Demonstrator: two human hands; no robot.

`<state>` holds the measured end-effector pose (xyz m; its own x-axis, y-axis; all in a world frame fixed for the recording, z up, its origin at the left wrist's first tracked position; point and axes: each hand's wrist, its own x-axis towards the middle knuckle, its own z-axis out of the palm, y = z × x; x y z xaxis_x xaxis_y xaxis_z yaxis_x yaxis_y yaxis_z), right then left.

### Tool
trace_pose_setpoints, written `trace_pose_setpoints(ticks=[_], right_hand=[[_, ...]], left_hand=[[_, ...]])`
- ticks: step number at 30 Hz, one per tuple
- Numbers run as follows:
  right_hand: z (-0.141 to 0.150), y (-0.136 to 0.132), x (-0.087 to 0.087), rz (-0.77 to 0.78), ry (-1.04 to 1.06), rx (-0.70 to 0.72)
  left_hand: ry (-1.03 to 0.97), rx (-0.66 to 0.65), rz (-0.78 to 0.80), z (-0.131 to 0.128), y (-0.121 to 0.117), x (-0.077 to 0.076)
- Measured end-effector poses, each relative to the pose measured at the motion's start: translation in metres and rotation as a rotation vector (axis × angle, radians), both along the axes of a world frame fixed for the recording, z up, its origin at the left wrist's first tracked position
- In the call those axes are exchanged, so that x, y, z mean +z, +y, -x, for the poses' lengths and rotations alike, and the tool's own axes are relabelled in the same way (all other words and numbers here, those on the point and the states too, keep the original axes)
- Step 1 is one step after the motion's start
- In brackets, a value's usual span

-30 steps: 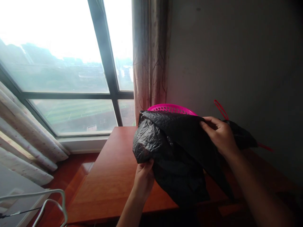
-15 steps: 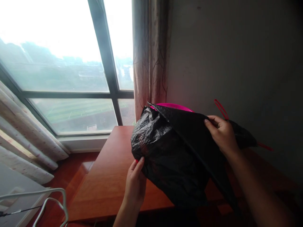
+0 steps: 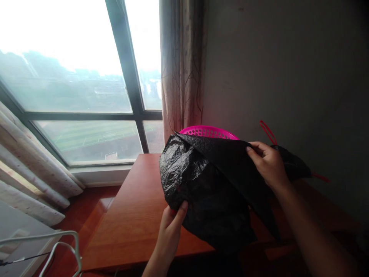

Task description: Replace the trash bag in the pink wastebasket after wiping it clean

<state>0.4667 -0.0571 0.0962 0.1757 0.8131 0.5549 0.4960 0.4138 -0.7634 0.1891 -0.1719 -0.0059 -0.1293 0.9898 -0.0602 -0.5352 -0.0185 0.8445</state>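
A black plastic bag (image 3: pixel 213 184) with a red drawstring (image 3: pixel 268 132) is draped over a pink perforated basket (image 3: pixel 209 132) that stands on a wooden table (image 3: pixel 135 215). My left hand (image 3: pixel 172 227) pinches the bag's lower left edge, thumb on top. My right hand (image 3: pixel 266 161) grips the bag's upper right fold near the drawstring. Only the basket's far rim shows; the rest is hidden under the bag.
A large window (image 3: pixel 72 84) with a dark frame fills the left. A patterned curtain (image 3: pixel 183 69) hangs behind the basket, beside a grey wall (image 3: pixel 288 69). White curtains (image 3: pixel 31 173) and a white wire frame (image 3: pixel 57 246) are at lower left.
The bag has sunk a little, showing more of the pink rim. My left hand shifted right along the bag's lower edge and closed on it. My right hand barely moved.
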Motion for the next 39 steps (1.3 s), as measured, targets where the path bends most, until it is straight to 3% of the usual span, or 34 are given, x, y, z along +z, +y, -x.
trace_pose_setpoints(ticks=[7,17,20,25,33,36,39], right_hand=[[-0.002,0.001,0.000,0.016,0.073,0.077],[0.004,-0.011,0.007,0.091,0.006,0.198],[0.009,-0.024,0.015,0.065,-0.148,0.204],[0.021,-0.044,0.025,0.005,-0.548,0.095],[0.048,-0.058,0.016,-0.078,-0.959,-0.089],[0.047,-0.054,0.021,-0.105,-0.932,-0.038],[0.030,-0.039,0.040,-0.099,-0.699,0.049]], left_hand=[[-0.082,0.141,-0.005,0.000,0.009,0.004],[-0.156,0.157,0.040,-0.001,0.015,0.004],[-0.145,0.158,0.044,-0.003,0.015,0.005],[-0.137,0.178,0.071,-0.005,0.015,0.009],[-0.068,0.154,0.065,-0.010,0.012,0.011],[0.004,0.167,0.049,-0.006,0.012,0.017],[0.072,0.256,0.002,0.009,0.020,0.036]])
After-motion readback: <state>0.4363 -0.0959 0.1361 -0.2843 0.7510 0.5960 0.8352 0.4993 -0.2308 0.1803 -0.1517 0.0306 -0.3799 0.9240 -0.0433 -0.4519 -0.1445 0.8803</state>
